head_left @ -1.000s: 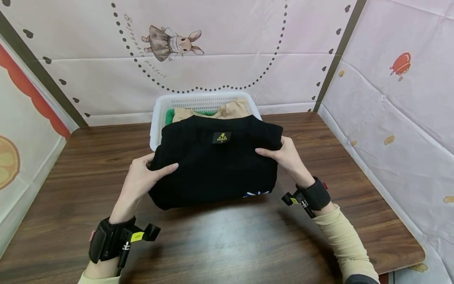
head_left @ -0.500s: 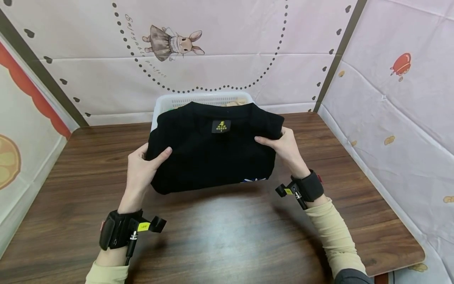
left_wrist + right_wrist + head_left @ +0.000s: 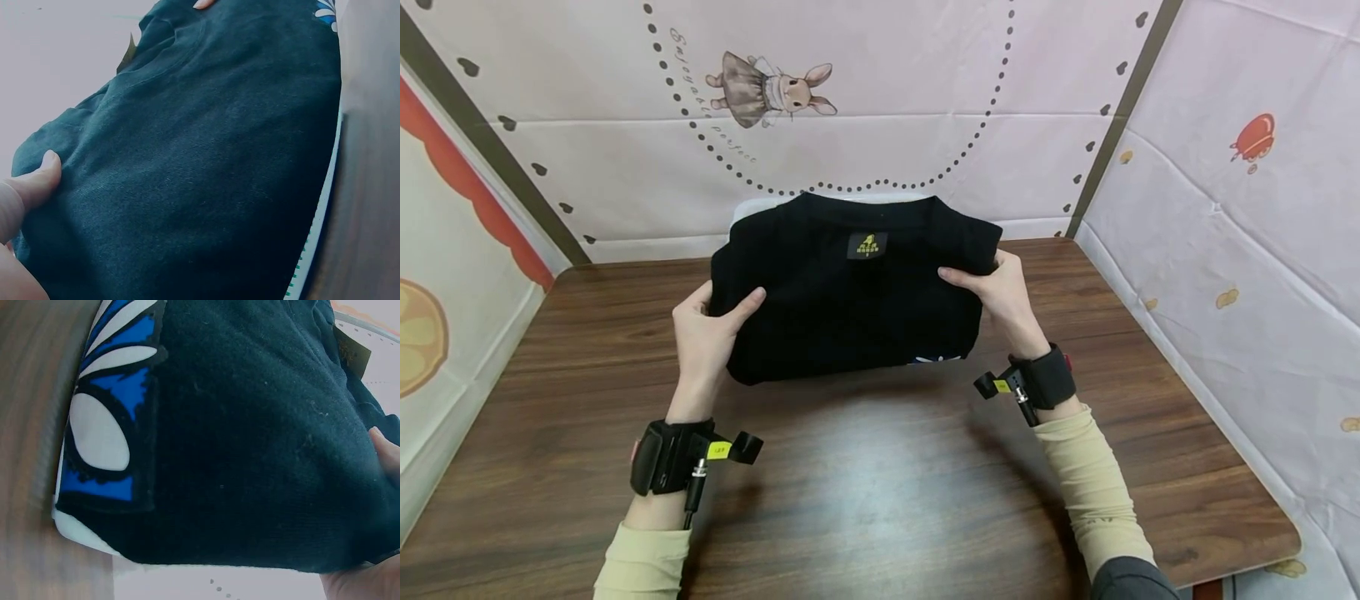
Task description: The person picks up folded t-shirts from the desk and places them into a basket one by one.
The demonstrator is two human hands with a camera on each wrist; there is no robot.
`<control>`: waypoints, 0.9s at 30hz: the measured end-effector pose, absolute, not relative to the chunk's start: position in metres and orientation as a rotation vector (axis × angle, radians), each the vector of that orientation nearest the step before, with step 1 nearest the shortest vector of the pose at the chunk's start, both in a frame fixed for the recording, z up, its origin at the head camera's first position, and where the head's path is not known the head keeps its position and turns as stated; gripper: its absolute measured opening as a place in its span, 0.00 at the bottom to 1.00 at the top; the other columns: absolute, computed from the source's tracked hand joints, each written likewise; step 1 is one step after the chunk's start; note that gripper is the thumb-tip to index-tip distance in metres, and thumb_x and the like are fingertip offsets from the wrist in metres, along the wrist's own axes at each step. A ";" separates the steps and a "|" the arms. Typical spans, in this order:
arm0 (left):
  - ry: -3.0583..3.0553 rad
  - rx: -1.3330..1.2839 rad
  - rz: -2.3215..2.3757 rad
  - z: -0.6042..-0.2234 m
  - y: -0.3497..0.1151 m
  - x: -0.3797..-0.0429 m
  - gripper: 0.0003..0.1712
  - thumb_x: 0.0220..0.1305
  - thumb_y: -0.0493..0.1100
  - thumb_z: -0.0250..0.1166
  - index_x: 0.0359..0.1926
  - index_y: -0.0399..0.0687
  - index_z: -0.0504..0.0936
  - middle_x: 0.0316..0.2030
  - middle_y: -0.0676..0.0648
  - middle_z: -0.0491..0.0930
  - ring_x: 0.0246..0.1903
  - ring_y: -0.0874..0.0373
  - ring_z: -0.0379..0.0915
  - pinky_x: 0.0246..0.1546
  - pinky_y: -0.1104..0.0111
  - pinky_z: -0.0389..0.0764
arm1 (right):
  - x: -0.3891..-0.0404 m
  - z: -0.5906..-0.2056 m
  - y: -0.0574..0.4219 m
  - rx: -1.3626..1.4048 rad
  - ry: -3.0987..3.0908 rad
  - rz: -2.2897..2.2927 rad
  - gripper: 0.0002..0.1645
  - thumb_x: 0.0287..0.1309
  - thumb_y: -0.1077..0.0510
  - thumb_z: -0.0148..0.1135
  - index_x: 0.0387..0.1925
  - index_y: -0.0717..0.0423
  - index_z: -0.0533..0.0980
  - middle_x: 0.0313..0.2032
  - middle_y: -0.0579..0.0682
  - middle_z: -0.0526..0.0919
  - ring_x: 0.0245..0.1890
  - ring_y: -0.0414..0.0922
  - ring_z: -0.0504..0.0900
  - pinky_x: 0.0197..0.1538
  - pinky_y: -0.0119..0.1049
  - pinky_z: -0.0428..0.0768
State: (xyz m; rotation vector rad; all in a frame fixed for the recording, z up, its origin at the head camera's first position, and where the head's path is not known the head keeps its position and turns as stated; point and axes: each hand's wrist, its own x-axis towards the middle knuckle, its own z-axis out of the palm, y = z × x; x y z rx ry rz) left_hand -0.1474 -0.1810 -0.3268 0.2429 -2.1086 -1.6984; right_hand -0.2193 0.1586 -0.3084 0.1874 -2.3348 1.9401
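A folded black T-shirt [image 3: 850,300] with a yellow-lettered neck label [image 3: 867,246] is held up between both hands, over the white basket. My left hand [image 3: 706,337] grips its left side, thumb on the front and fingers behind the cloth. On the opposite side my right hand [image 3: 1000,292] pinches it the same way. In the right wrist view a blue and white print [image 3: 106,431] shows along the shirt's lower edge. The basket's rim [image 3: 747,208] peeks out behind the collar; its contents are hidden by the shirt.
The brown wooden table [image 3: 865,492] carries the basket near its back edge. A printed white cloth wall [image 3: 910,75] stands right behind, with more cloth walls at the left and right sides.
Both hands have carried the black T-shirt away from me, further over the basket. The beige and green clothes seen in the basket earlier are now covered from view.
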 end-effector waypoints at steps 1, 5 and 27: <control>-2.100 0.231 -1.683 -0.326 -0.180 -0.150 0.20 0.51 0.48 0.73 0.44 0.44 0.84 0.31 0.68 0.79 0.33 0.71 0.78 0.35 0.79 0.77 | -0.221 -0.307 0.159 0.190 -2.329 1.936 0.22 0.44 0.57 0.75 0.42 0.59 0.79 0.41 0.47 0.83 0.41 0.41 0.81 0.48 0.34 0.78; -2.073 0.185 -1.644 -0.321 -0.179 -0.159 0.21 0.51 0.48 0.73 0.45 0.42 0.84 0.31 0.67 0.79 0.33 0.71 0.77 0.36 0.79 0.76 | -0.228 -0.300 0.158 0.210 -2.277 1.975 0.22 0.44 0.60 0.75 0.44 0.57 0.79 0.42 0.47 0.83 0.43 0.42 0.81 0.50 0.36 0.78; -1.907 0.114 -1.662 -0.293 -0.177 -0.193 0.16 0.48 0.45 0.75 0.39 0.43 0.86 0.27 0.65 0.78 0.32 0.71 0.75 0.36 0.78 0.73 | -0.264 -0.269 0.152 0.347 -2.174 1.932 0.15 0.45 0.57 0.74 0.37 0.51 0.80 0.37 0.42 0.83 0.43 0.42 0.80 0.52 0.35 0.77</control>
